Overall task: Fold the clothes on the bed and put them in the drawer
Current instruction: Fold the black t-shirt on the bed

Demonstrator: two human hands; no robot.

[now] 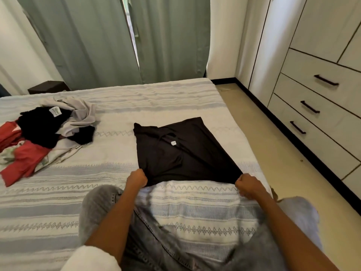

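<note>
On the bed (109,194), near its right edge, the black garment (181,151) lies flat, its long axis running straight away from the person. The left hand (136,178) and right hand (248,184) each clutch a near corner.

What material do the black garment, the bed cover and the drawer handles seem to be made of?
Black garment: probably a thin, smooth knit, matte; it drapes in soft folds where both hands grip its near edge. Bed cover: seemingly woven cotton, with textured grey and white bands and zigzag patterns. Drawer handles: dark slim bars, possibly metal; too small to tell.
</note>
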